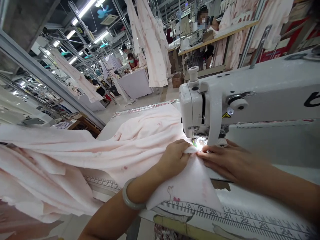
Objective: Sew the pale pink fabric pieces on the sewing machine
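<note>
Pale pink printed fabric (140, 140) is spread over the sewing table and hangs off its left side. My left hand (175, 156) is closed on a fold of it, just left of the needle area of a white sewing machine (195, 110). Beside the lit presser foot, my right hand (222, 158) lies with fingers stretched toward the fabric's edge, fingertips touching it. The needle itself is hidden in the glare. A corner of the fabric drapes over the measuring tape (237, 215) along the table's front edge.
The machine's arm (275, 86) spans the right side. Pink garments (152, 43) hang from rails behind. A co-worker (206, 21) sits at a wooden-edged table (217, 38) at the back right; another person (132, 61) works farther off. A metal rail (50, 76) slants across the left.
</note>
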`<state>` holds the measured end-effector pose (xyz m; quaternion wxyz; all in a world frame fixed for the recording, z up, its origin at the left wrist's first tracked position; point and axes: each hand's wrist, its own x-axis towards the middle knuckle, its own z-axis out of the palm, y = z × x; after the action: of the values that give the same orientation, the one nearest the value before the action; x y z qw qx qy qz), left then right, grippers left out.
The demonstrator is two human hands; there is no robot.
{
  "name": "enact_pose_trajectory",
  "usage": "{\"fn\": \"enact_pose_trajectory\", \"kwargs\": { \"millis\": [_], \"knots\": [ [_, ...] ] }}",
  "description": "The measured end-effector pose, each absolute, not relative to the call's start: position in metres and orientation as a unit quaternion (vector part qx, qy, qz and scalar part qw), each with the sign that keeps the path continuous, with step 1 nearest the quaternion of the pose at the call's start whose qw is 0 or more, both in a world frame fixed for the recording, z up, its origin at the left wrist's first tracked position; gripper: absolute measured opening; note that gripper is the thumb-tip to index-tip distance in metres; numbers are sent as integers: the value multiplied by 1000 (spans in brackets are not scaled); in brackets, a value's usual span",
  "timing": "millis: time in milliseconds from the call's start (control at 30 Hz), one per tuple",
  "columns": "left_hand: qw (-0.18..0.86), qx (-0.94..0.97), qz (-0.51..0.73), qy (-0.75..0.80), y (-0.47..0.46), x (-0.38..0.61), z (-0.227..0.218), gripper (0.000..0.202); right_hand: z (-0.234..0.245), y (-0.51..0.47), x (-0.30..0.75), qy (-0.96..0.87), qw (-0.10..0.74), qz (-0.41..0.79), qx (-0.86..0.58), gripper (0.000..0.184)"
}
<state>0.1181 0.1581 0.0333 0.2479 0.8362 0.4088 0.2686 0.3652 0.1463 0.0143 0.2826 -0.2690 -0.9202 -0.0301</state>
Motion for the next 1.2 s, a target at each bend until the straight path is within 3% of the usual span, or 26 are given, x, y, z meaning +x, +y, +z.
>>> {"fn": "enact_pose_trajectory", "kwargs": {
  "millis": [233,367,667,1033,1200],
  "knots": [
    [11,950,138,281,149,114,33,20,16,148,368,-927,268,-23,-262,37],
    [-62,957,94,266,144,115,34,17,16,148,371,-927,273,-21,-258,30],
    [-80,944,72,311,145,118,30,25,8,150,373,-922,250,6,-295,48],
    [1,931,120,344,149,106,41,38,32,140,374,-951,263,22,-158,24],
    [-155,900,93,397,129,98,69,17,36,129,372,-957,239,96,-133,26]
  ]
}}
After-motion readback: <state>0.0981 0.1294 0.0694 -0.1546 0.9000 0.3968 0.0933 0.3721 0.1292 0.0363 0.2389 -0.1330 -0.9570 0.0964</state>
